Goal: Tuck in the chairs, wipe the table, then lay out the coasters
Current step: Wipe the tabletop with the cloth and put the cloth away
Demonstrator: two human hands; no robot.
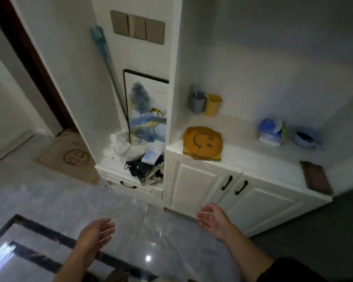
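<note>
Left hand [94, 233] at 7 o'clock, right hand [212, 220] at 5, both empty with fingers loosely spread; coasters [202, 143] seem stacked on the surface [253, 159] at 12 from my right, so I'd pinch the whole stack by its edges and lift level.

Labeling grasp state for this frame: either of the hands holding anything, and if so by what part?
Nothing is held. Left hand and right hand are both open and empty, out in front of the cabinet. The coasters lie untouched on its top.

Dim, bluish and soft throughout. Glare spots the glossy floor [130, 210] just below the fingers [106, 226]. Straight edges bow outward.
</note>
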